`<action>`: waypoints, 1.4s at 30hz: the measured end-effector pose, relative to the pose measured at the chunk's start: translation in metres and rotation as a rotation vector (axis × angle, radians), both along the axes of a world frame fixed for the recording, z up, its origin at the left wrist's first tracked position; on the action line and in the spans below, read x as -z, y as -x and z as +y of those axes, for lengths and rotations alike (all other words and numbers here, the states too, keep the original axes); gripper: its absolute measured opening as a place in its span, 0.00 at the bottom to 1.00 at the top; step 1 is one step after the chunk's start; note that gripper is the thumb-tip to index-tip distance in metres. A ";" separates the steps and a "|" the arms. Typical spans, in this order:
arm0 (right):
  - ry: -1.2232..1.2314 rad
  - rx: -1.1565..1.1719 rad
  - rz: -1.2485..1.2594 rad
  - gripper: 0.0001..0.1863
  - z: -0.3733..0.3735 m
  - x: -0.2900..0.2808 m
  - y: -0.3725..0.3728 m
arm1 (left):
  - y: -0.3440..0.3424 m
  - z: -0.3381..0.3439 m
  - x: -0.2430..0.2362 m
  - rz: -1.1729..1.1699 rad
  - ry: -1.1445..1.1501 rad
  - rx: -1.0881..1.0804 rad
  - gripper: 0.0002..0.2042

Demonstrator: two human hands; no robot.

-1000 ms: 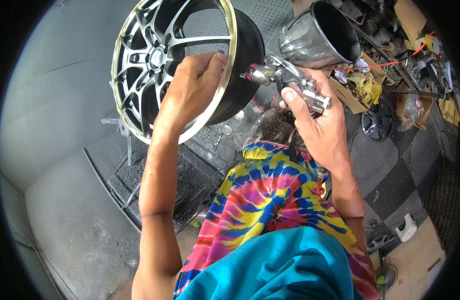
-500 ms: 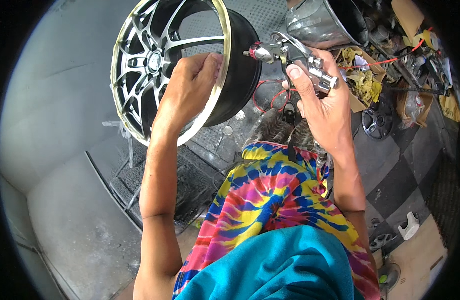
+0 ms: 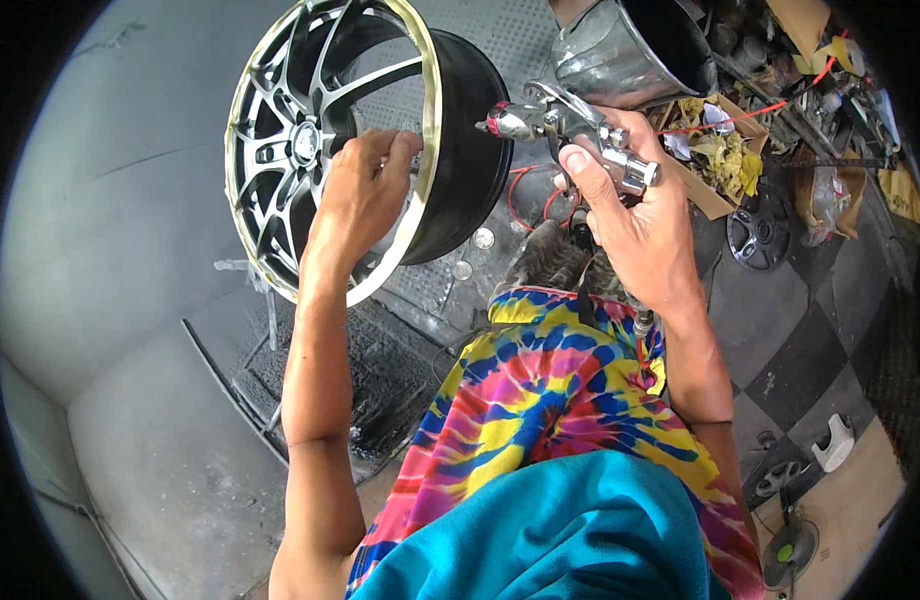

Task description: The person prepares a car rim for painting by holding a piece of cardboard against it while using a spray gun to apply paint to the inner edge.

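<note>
A silver-spoked alloy wheel with a pale gold lip and black barrel stands raised at the upper left. Over its front face, my left hand is closed, fingers curled in at a spoke beside the lip; the fingertips are hidden behind the hand. My right hand grips a chrome spray gun, thumb on the near side of its body. The red-ringed nozzle points left at the black barrel, a small gap away. No spray is visible.
A dark bucket lies tilted behind the gun. Beyond it are a cardboard box of crumpled yellow paper, loose clutter and a black wheel cover. A red hose loops on the floor. Grey panels stand at left.
The wheel sits lower in view and its face looks slightly narrower. My left hand has shifted left and down with it. The spray gun has moved slightly left and down, still aimed at the barrel.
</note>
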State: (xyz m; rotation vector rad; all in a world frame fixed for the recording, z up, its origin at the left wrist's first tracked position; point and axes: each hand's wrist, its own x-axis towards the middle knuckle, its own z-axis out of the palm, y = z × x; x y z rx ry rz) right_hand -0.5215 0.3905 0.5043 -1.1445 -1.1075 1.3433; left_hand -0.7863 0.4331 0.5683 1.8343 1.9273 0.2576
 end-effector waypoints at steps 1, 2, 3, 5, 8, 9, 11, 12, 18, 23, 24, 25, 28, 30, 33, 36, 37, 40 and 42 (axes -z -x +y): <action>-0.001 -0.002 -0.005 0.19 0.000 0.000 0.000 | -0.004 0.003 -0.003 0.020 0.027 0.009 0.20; -0.003 -0.005 -0.010 0.19 -0.001 0.000 0.001 | -0.007 0.004 -0.006 0.040 0.054 0.016 0.20; -0.019 -0.008 -0.018 0.19 -0.002 0.000 0.001 | -0.006 0.004 -0.004 0.039 0.054 0.013 0.20; -0.036 -0.011 -0.026 0.19 -0.003 0.000 0.002 | -0.004 0.007 0.001 -0.040 0.025 -0.018 0.19; -0.020 -0.034 0.018 0.18 -0.005 0.000 0.004 | -0.008 0.009 0.001 -0.030 -0.001 0.013 0.19; -0.012 -0.056 0.011 0.18 -0.005 -0.001 0.005 | -0.007 0.011 0.001 -0.030 -0.001 0.012 0.19; 0.001 -0.082 0.014 0.19 -0.005 -0.002 0.008 | -0.004 0.015 0.001 -0.008 0.088 0.032 0.21; 0.002 -0.082 0.014 0.19 -0.005 -0.001 0.009 | -0.008 0.014 0.000 -0.008 0.089 0.032 0.21; -0.034 -0.110 -0.019 0.19 -0.005 0.002 0.010 | -0.019 0.014 0.001 0.057 -0.005 0.035 0.18; -0.034 -0.098 -0.006 0.19 -0.006 -0.001 0.010 | -0.009 0.017 0.006 -0.100 0.066 0.003 0.19; -0.034 -0.099 -0.006 0.19 -0.006 -0.001 0.010 | -0.008 0.017 0.007 -0.101 0.065 0.002 0.19; -0.023 -0.101 -0.003 0.19 -0.006 -0.002 0.010 | -0.007 0.017 0.007 -0.123 0.058 0.001 0.19; -0.016 -0.108 -0.003 0.19 -0.006 -0.001 0.010 | -0.005 0.016 0.009 -0.163 0.057 -0.007 0.19; -0.018 -0.110 -0.009 0.19 -0.007 0.000 0.010 | -0.005 0.017 0.009 -0.180 0.063 -0.011 0.19; -0.020 -0.115 -0.006 0.19 -0.008 0.002 0.010 | -0.005 0.018 0.008 -0.197 0.075 -0.002 0.20; -0.013 -0.129 0.010 0.19 -0.010 0.001 0.010 | -0.004 0.019 0.008 -0.192 0.076 0.003 0.20; -0.011 -0.133 0.004 0.19 -0.011 0.000 0.010 | -0.005 0.020 0.008 -0.201 0.081 -0.005 0.20; -0.009 -0.145 -0.002 0.19 -0.014 -0.003 0.009 | -0.005 0.020 0.008 -0.194 0.075 -0.011 0.20; -0.008 -0.153 -0.001 0.19 -0.015 -0.004 0.009 | -0.006 0.020 0.007 -0.179 0.063 -0.007 0.20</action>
